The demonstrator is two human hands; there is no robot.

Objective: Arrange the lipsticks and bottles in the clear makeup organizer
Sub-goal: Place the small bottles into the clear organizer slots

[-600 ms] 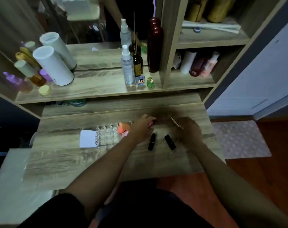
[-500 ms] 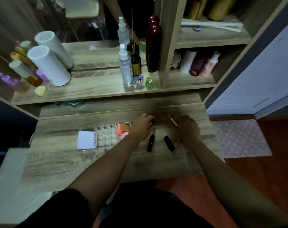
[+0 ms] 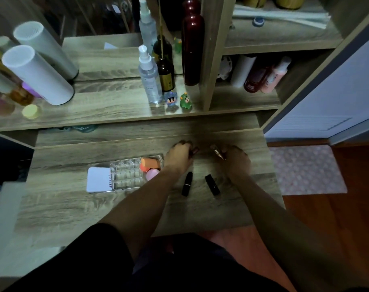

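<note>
Wooden shelves with a mirror stand behind the counter [image 3: 74, 207], and the light is dim. On the shelf far to the left of my hands lies a white cylinder [image 3: 38, 74], tilted, with small blurred bottles beside it. On the counter, left of my left grip, sits the clear makeup organizer [image 3: 126, 175]. A white card [image 3: 98, 179] rests on its left end. At its right end, just beside my left wrist, are an orange sponge [image 3: 150, 163] and a pink sponge [image 3: 152, 174]. The middle compartments look empty, but I cannot tell this surely.

My left hand [image 3: 178, 158] is closed on a dark red lipstick [image 3: 194, 151], which sticks out to the right from my fingers. Below this grip and near my forearm, a black lipstick [image 3: 187, 183] lies flat on the counter. Between my two forearms, a second black lipstick [image 3: 212, 184] lies flat too, apart from the first.

My right hand [image 3: 235, 161] is closed around a thin metallic tube [image 3: 218, 152], whose tip points up and left toward my other grip. The two held things are near each other but do not touch.

Above my hands, on the shelf, stand a clear spray bottle [image 3: 148, 81], a brown bottle [image 3: 165, 73], a tall dark red bottle [image 3: 192, 43] and two small toy figures [image 3: 178, 100]. Right of the wooden divider stand more bottles [image 3: 263, 74].
</note>
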